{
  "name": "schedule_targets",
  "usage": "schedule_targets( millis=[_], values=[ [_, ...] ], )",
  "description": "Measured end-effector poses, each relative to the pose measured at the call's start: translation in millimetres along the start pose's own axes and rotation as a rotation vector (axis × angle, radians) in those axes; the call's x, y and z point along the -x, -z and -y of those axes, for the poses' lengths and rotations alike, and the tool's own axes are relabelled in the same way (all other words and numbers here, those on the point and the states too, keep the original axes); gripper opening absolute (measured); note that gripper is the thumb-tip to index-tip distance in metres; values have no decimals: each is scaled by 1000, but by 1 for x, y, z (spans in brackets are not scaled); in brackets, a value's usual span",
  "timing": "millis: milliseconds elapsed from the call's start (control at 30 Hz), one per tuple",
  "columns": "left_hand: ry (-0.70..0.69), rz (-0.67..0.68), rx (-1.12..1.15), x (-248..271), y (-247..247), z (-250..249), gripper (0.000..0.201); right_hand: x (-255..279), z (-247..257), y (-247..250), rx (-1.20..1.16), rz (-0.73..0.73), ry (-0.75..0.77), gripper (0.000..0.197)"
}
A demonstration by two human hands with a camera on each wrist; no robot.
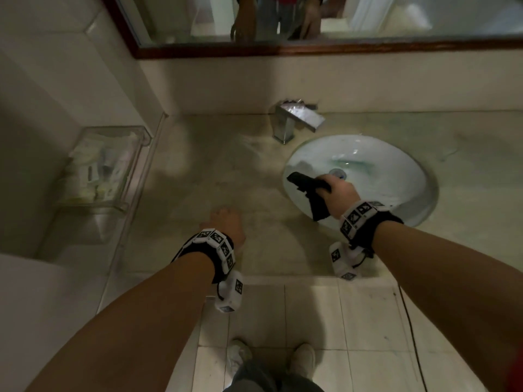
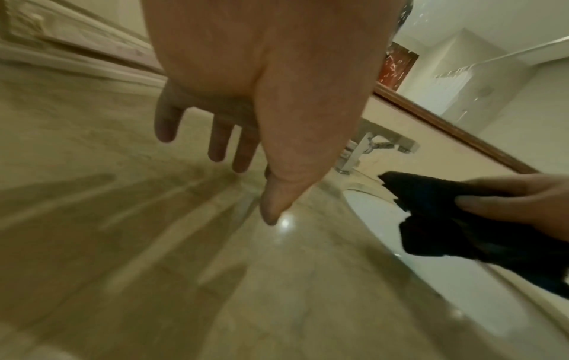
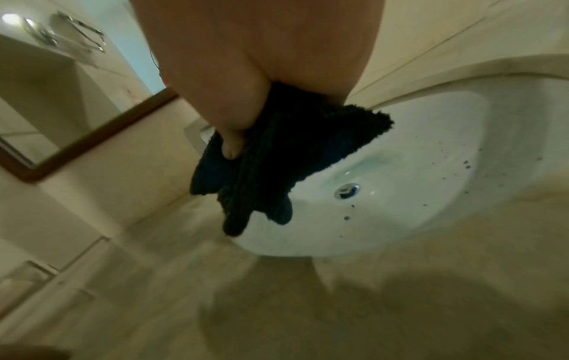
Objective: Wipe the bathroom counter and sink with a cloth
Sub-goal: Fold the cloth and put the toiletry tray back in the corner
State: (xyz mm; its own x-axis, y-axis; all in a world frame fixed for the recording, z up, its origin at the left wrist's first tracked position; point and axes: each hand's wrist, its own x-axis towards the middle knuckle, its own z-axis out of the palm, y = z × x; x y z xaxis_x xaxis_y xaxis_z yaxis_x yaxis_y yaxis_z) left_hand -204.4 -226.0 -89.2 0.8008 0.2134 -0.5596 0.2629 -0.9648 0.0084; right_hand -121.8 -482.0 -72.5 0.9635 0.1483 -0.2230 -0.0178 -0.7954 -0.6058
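Observation:
My right hand (image 1: 336,193) grips a dark, fluffy cloth (image 1: 310,190) over the near left part of the white oval sink (image 1: 396,171). The cloth (image 3: 277,165) hangs bunched from my fingers, above the basin (image 3: 446,146) and left of the drain (image 3: 347,190); dark specks dot the bowl. In the left wrist view the cloth (image 2: 455,219) shows at the right with the right hand's fingers (image 2: 508,202) round it. My left hand (image 1: 226,224) hovers over the beige marble counter (image 1: 215,171), left of the sink, its fingers (image 2: 215,138) straight and holding nothing.
A chrome faucet (image 1: 294,120) stands behind the sink at the back wall. A clear tray (image 1: 104,165) of small toiletry packets sits at the counter's left end. A wood-framed mirror (image 1: 283,24) hangs above. Tiled floor and my shoes (image 1: 271,360) lie below the counter's front edge.

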Motion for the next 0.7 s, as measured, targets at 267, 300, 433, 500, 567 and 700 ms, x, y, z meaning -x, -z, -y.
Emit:
schedule_targets(
  millis=[267, 300, 433, 500, 567, 700],
  values=[
    [-181, 44, 832, 49, 76, -57, 30, 25, 73, 40, -79, 42, 98, 49],
    [-175, 86, 948, 57, 87, -62, 29, 26, 82, 44, -100, 52, 116, 51],
    [-126, 170, 1242, 86, 124, -68, 49, 32, 115, 62, -79, 30, 199, 46],
    [-114, 158, 1339, 98, 138, -64, 52, 36, 131, 71, -72, 35, 236, 42],
    [-97, 135, 1439, 106, 151, -59, 51, 37, 147, 77, -94, 68, 259, 40],
    [-72, 78, 1579, 116, 172, -44, 47, 45, 179, 93, -56, 154, 371, 47]
  ],
)
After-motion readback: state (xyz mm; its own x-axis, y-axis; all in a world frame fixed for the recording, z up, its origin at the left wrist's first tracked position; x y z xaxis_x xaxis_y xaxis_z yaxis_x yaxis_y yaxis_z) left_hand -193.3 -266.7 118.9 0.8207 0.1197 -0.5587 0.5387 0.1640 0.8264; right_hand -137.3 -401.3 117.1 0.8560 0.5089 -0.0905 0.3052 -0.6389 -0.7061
